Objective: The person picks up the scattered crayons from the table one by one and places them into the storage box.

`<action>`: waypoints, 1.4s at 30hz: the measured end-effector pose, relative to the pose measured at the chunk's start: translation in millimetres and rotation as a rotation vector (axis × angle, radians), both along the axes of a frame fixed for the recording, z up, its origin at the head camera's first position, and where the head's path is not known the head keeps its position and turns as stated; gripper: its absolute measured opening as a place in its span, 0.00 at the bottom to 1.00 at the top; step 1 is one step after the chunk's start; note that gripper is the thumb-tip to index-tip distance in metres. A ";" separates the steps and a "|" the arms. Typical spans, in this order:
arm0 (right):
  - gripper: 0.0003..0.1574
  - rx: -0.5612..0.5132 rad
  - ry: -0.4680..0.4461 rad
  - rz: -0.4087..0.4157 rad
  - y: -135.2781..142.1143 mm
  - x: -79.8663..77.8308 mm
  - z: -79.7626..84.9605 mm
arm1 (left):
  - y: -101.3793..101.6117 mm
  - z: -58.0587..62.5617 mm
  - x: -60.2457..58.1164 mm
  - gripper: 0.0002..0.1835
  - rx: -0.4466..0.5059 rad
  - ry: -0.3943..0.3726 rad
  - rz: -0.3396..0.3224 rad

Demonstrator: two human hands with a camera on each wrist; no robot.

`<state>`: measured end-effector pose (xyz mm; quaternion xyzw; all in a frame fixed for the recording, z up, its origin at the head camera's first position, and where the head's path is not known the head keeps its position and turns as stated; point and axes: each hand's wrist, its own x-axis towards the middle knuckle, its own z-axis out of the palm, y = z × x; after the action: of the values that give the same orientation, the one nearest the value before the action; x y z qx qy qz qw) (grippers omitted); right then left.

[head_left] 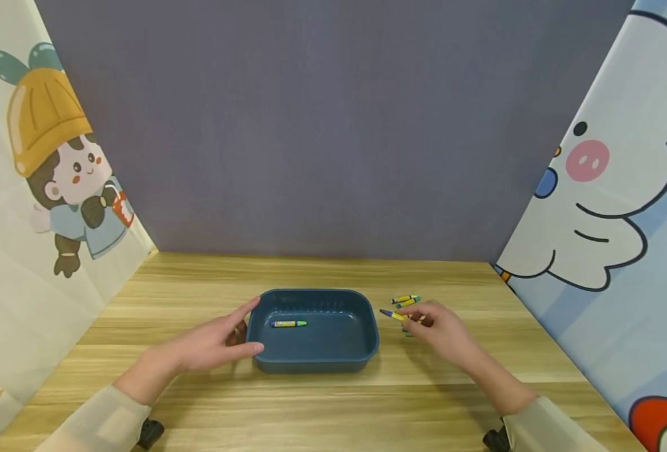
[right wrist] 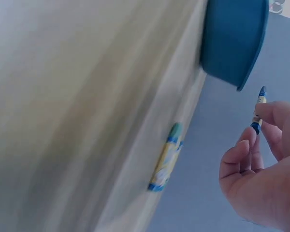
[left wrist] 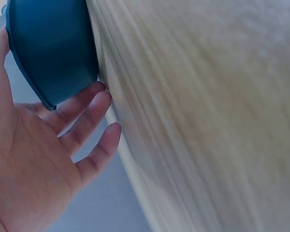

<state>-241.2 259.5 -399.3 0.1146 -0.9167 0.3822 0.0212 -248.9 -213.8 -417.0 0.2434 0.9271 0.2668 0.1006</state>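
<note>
A dark blue rectangular plastic bin (head_left: 313,366) stands on the table, with one yellow-wrapped, green-tipped crayon (head_left: 288,324) lying inside. At the bin's left end my left hand (head_left: 215,342) rests with fingers spread, thumb over the near corner of the rim and index finger at the far corner. Just right of the bin, my right hand (head_left: 441,329) pinches a yellow-wrapped crayon (head_left: 391,314) between thumb and fingertips, its dark tip pointing toward the bin. In the right wrist view this crayon (right wrist: 259,110) is held above the table.
More crayons (head_left: 406,299) lie on the wooden table (head_left: 322,414) beyond my right hand, which partly covers others beneath it. A green-tipped crayon (right wrist: 165,162) shows near the right wrist camera. A grey panel (head_left: 328,125) closes the back, with cartoon-printed sheets at both sides.
</note>
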 end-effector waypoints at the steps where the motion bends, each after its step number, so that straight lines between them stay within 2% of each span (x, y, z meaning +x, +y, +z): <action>1: 0.15 -0.006 0.004 0.002 -3.9 -0.9 1.7 | -0.2 -0.2 -0.2 0.53 -0.002 0.000 0.001; 12: 0.13 -0.028 0.041 0.051 -54.3 -12.6 13.3 | -0.3 -3.1 -0.5 0.53 0.015 -0.004 -0.012; 21: 0.12 -0.048 0.037 0.166 -100.6 -22.5 21.8 | -1.1 -4.3 0.4 0.53 0.009 -0.008 -0.002; 31: 0.12 -0.017 0.016 0.280 -149.3 -32.9 13.1 | -0.9 -4.0 -0.2 0.52 0.022 0.003 -0.009; 42: 0.10 0.016 0.019 0.319 -180.9 -42.6 1.6 | -0.1 0.7 0.9 0.51 0.067 -0.027 -0.036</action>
<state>-283.7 78.5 -397.7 0.2623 -0.8897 0.3723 -0.0321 -248.0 -213.8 -416.3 0.2598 0.9115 0.2993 0.1098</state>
